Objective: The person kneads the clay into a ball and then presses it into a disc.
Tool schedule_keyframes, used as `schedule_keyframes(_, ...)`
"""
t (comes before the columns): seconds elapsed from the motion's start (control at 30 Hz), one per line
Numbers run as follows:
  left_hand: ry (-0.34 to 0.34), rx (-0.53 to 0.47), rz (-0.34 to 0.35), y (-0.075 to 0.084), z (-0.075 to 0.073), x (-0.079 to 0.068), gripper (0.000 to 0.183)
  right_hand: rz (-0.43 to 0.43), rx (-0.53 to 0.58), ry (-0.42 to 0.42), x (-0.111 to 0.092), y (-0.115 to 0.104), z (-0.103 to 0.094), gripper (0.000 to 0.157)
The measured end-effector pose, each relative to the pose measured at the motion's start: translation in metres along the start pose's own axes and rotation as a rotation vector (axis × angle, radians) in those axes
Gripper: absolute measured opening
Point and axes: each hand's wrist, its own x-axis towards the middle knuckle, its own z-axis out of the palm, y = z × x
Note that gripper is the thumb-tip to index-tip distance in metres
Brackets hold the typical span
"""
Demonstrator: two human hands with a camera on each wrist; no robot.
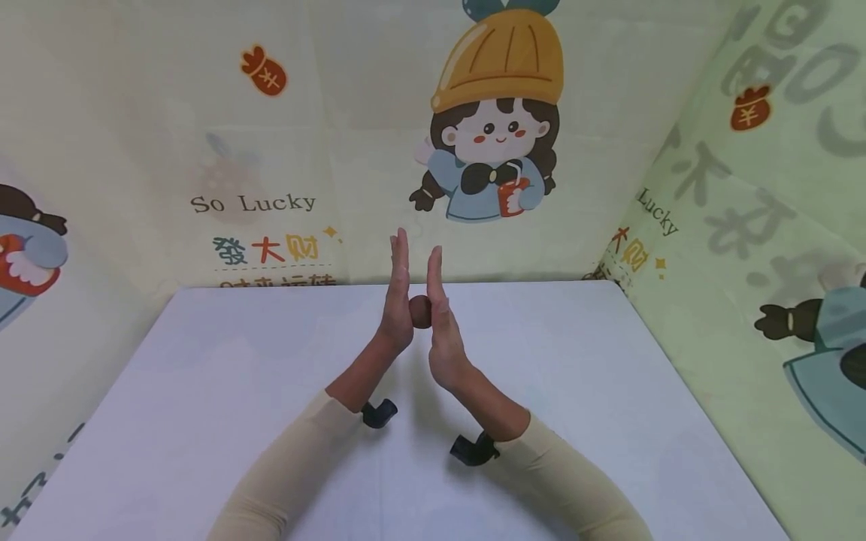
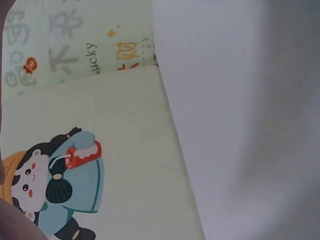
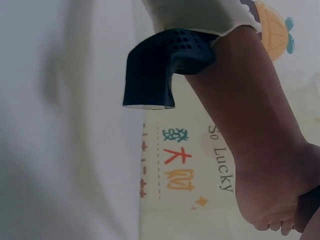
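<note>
A small brown ball [image 1: 420, 312] sits between the two palms, above the white table [image 1: 541, 346]. My left hand [image 1: 398, 304] stands upright with straight fingers, its palm against the ball's left side. From the other side my right hand [image 1: 443, 330] faces it, fingers straight and pointing up, its palm touching the ball and hiding part of it. In the right wrist view the left hand [image 3: 270, 200] shows at lower right, with the dark ball [image 3: 308, 212] at the frame's edge. Only a sliver of hand appears along the left edge of the left wrist view.
Black wrist mounts [image 1: 380, 414] stick out below the beige sleeves [image 1: 291, 466]. Behind the table rises a pale printed backdrop [image 1: 365, 150] with cartoon figures and lettering, and similar printed sheets [image 1: 710, 225] flank the sides.
</note>
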Motion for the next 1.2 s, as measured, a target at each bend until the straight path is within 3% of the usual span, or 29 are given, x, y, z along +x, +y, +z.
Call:
schedule_keyframes(0.4, -0.076, 0.002, 0.030, -0.004, 0.017, -0.013, 0.067, 0.043, 0.024, 0.030, 0.006, 0.001, -0.013, 0.080)
schedule_keyframes(0.77, -0.134, -0.009, 0.004, 0.005, 0.028, -0.027, 0.064, 0.078, 0.025, 0.079, 0.011, 0.003, -0.026, 0.079)
schedule_keyframes(0.97, -0.155, -0.064, 0.031, 0.011, 0.035, -0.034, 0.064, 0.077, -0.006, 0.091, 0.020, -0.001, -0.035, 0.078)
schedule_keyframes(1.2, -0.180, -0.095, 0.080, 0.024, 0.040, -0.038, 0.066, 0.103, 0.040, 0.066, 0.027, -0.005, -0.045, 0.085)
